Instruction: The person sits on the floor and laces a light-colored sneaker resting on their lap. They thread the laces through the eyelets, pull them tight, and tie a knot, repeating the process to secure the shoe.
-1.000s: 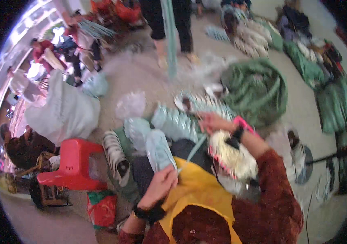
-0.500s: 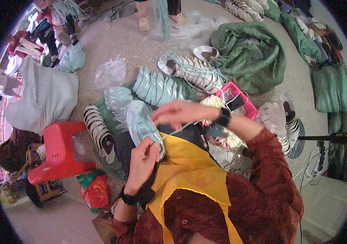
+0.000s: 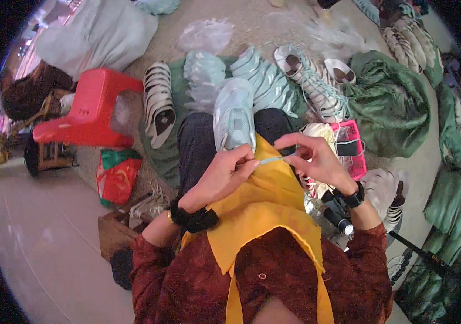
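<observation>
A pale blue and white shoe upper [image 3: 234, 110] lies over my lap, its laced front toward me. Just below its near end, my left hand [image 3: 228, 173] pinches a pale shoelace [image 3: 271, 160] between thumb and fingertips. A short stretch of that lace runs across to my right hand [image 3: 319, 162], where it meets the thumb. My right index finger arches above the thumb, and the other fingers are curled and partly hidden. The lace is stretched over my yellow apron [image 3: 273, 189].
Stacked pale blue uppers [image 3: 265, 81] stand beyond my knees, with striped white ones [image 3: 157, 102] to the left. On the right are a pink basket [image 3: 352, 146] and a large green sack [image 3: 390, 108]. A red plastic stool [image 3: 93, 110] stands at left.
My view has tilted down and shifted left. The right hand has come from above the shoe to beside the left hand, with the lace now between them.
</observation>
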### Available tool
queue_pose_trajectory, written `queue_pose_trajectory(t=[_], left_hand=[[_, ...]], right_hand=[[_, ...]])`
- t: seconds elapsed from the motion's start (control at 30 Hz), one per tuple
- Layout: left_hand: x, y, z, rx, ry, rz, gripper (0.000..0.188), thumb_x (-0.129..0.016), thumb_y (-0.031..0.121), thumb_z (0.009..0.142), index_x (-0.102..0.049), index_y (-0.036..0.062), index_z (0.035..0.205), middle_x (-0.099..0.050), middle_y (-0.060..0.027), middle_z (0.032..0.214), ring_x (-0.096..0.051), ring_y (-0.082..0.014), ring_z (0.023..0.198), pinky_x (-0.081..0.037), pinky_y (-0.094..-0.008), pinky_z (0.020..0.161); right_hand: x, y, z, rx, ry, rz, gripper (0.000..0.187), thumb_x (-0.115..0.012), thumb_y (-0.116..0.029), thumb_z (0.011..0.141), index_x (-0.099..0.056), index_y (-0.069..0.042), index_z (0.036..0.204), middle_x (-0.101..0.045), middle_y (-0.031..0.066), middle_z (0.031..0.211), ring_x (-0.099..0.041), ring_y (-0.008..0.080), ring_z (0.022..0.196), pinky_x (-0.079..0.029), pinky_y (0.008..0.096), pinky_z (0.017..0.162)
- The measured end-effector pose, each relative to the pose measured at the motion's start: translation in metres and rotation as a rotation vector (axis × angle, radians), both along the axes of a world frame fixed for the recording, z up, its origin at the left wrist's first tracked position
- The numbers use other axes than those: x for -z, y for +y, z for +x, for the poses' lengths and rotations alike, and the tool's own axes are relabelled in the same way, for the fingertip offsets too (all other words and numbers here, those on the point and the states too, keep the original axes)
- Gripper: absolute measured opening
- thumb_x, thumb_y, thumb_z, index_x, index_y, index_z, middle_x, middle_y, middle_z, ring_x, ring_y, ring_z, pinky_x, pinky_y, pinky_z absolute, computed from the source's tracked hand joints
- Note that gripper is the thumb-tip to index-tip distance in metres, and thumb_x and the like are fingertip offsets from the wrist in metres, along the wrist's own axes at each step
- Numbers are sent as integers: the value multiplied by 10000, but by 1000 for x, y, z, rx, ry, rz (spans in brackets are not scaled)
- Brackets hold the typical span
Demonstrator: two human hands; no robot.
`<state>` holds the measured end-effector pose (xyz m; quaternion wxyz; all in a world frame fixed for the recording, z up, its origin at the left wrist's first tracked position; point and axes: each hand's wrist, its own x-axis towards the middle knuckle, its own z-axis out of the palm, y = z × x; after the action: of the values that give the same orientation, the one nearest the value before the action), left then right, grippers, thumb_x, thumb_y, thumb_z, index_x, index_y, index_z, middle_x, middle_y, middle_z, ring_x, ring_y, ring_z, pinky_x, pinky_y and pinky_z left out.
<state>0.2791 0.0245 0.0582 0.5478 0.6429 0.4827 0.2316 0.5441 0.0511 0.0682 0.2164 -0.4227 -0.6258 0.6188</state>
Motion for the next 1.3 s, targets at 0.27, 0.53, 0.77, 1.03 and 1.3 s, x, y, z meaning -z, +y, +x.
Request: queue_pose_trajectory(t=[0.27,0.53,0.77,1.03,1.3], left_hand=[[6,-2,-4,-100,29,185,176,-665,158,945,-579,22,871,-504,-41,658,-469,-91,614,-421,-291,566],[41,28,-22,-332,442,592,242,-716,108,847,-515,31,959,-516,-159,874,-565,-361,760,-472,-452,680],[45,20,-20,-348,479,578,198,-687,80,857,-520,34,954,-520,-164,862,-568,-388,770,-466,-461,674],[53,16,-21,-383,401,561,192,-705,80,849,-529,40,914,-517,-149,831,-556,-366,741,-459,-444,653],[59,67,-29,-350,219,629,222,-774,84,797,-567,22,848,-546,-107,788,-565,-257,680,-463,-364,615]], right_hand=[[24,1,-45,-52,-7,279,137,-710,-7,868,-706,-17,1004,-732,71,884,-686,134,775,-550,287,690],[57,28,-80,203,-240,580,153,-743,-96,835,-641,-3,900,-667,157,777,-666,320,694,-532,401,631],[74,21,-87,266,-273,623,183,-741,-123,839,-627,6,904,-670,179,815,-671,359,740,-531,441,655],[72,20,-86,347,-146,621,70,-716,-51,860,-695,-1,903,-700,158,815,-694,299,728,-540,372,653],[75,44,-82,446,-132,381,109,-747,-85,857,-719,7,908,-710,98,766,-649,129,655,-514,286,610]])
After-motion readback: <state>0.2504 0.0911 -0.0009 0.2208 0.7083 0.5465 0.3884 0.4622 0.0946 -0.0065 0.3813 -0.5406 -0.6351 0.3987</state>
